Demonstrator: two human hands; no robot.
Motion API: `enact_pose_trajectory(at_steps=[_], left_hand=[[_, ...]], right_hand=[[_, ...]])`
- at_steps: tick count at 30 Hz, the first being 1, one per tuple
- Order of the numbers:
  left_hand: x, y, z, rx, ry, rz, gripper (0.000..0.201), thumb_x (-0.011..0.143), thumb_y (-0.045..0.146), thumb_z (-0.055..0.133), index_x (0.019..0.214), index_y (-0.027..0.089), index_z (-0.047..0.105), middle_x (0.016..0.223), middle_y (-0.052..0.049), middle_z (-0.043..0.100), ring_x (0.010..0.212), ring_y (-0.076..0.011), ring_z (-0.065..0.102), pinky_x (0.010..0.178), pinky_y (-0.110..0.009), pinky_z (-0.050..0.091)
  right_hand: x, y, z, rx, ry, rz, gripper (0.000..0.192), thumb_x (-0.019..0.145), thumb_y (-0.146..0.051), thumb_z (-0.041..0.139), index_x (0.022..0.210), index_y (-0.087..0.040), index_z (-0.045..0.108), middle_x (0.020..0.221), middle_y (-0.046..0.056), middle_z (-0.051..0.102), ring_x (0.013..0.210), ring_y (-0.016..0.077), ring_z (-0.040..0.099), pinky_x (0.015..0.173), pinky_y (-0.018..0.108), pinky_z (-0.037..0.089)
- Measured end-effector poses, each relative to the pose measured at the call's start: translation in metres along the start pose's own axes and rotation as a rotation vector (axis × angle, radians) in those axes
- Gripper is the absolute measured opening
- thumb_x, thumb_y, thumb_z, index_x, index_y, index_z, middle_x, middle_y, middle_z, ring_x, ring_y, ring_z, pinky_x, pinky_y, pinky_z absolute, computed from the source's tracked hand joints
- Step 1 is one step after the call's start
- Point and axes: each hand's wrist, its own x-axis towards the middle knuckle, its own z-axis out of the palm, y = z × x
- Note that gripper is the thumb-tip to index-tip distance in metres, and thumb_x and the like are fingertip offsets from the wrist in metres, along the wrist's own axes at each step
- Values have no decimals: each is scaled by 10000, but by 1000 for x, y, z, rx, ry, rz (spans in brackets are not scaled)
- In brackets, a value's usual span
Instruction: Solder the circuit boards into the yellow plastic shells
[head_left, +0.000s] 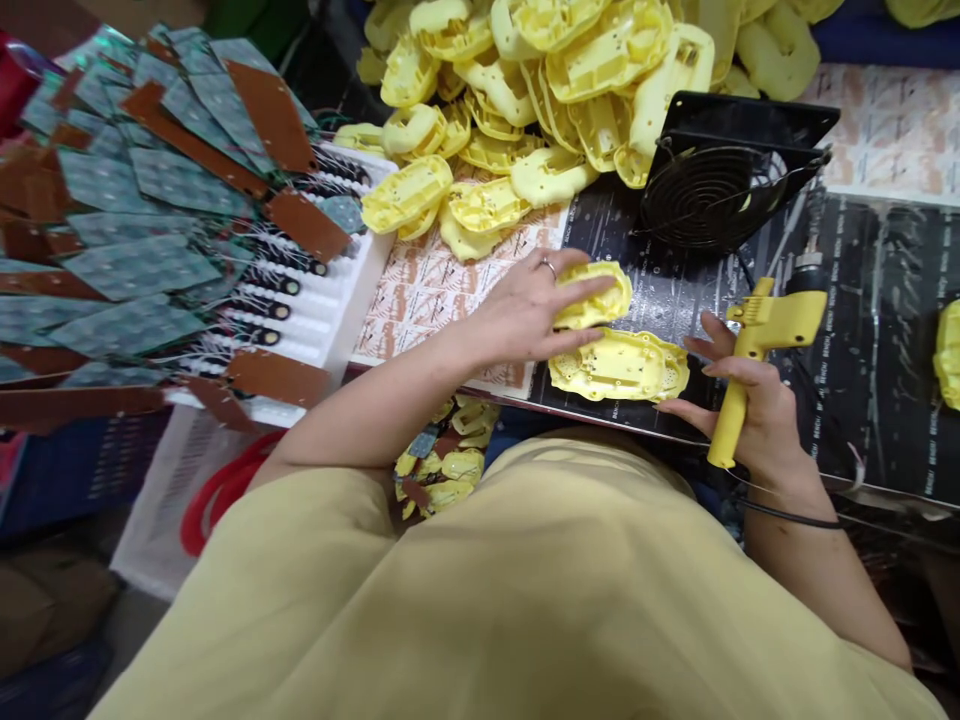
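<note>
My left hand [529,305], with a ring on one finger, is around a small yellow plastic shell [611,298]; the forefinger lies across it and the thumb is along its near edge. Just nearer lies a larger yellow plastic shell [619,365], hollow side up, showing posts and small holes. My right hand [765,405] holds a yellow soldering gun [784,320] by its handle, the metal nose pointing away from me. Fingertips and thumb of this hand reach out towards the right end of the larger shell.
Behind the shells stands a black fan [720,185]. A heap of yellow shells [562,90] fills the back. At left, a white tray [352,290] carries many wired circuit boards [142,265]. Another yellow shell [949,355] lies at the right edge of the black bench mat [885,330].
</note>
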Motion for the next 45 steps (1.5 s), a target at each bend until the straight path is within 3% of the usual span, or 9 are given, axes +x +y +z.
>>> enact_pose_trajectory(at_steps=[5,10,19,24,27,30,33,38,45], left_hand=[[-6,24,12,112,89,42,851,1009,806,647,1692,309,545,1846,-161,387,1708,-451,349,1404,-686,190],[-21,64,16,165,6,275,672,1078,443,663,1663,126,569,1664,-257,604,1527,-393,594,1268,-564,464],[-34,28,1,202,-41,536,589,990,60,629,1451,411,739,1697,-35,625,1584,-273,586,1357,-537,424],[-39,14,-15,250,-178,372,430,984,97,696,1290,373,819,1738,-12,580,1651,-309,506,1367,-591,414],[-48,11,-13,340,-67,218,384,1067,99,552,1229,278,851,1663,-70,653,1545,-288,617,1278,-500,524],[-63,19,9,337,78,70,447,1151,243,444,1464,185,759,1589,-187,694,1423,-315,712,1170,-480,605],[-73,29,31,277,37,72,593,1163,421,481,1663,117,571,1677,-259,593,1569,-378,595,1251,-556,542],[-52,19,25,160,-122,40,575,1140,293,477,1712,317,531,1871,-120,348,1781,-388,228,1412,-709,237],[-5,-2,11,52,-182,-121,597,1130,303,466,1711,428,519,1902,-52,290,1790,-387,188,1396,-732,250]], right_hand=[[0,-1,-2,-115,-87,-8,469,950,-426,900,1253,-292,568,1629,173,639,1345,315,756,1124,493,682],[0,-1,-1,-215,-155,-18,403,1004,-392,838,1287,-288,571,1524,161,710,1330,318,761,1079,506,697],[-17,6,-32,-442,-33,-18,415,994,-474,853,1262,-278,605,1351,122,795,1273,283,790,1047,432,701],[-27,5,-34,-443,72,31,422,974,-510,874,1224,-268,635,1373,133,790,1266,278,795,1081,427,691],[-32,5,-33,-424,76,86,434,971,-553,864,1204,-274,627,1363,130,794,1292,291,784,1109,457,683],[-35,3,-34,-375,51,90,429,960,-512,885,1211,-288,620,1404,126,784,1289,278,785,1118,443,680],[-37,-1,-36,-257,4,103,420,954,-432,902,1224,-294,611,1550,136,709,1371,271,741,1194,440,634],[-40,-8,-37,-126,-57,139,419,943,-389,903,1231,-294,613,1632,147,642,1419,302,703,1214,496,613],[-19,-13,-16,-134,-113,2,353,953,-384,879,1181,-311,619,1430,118,777,1266,308,790,1064,423,705]])
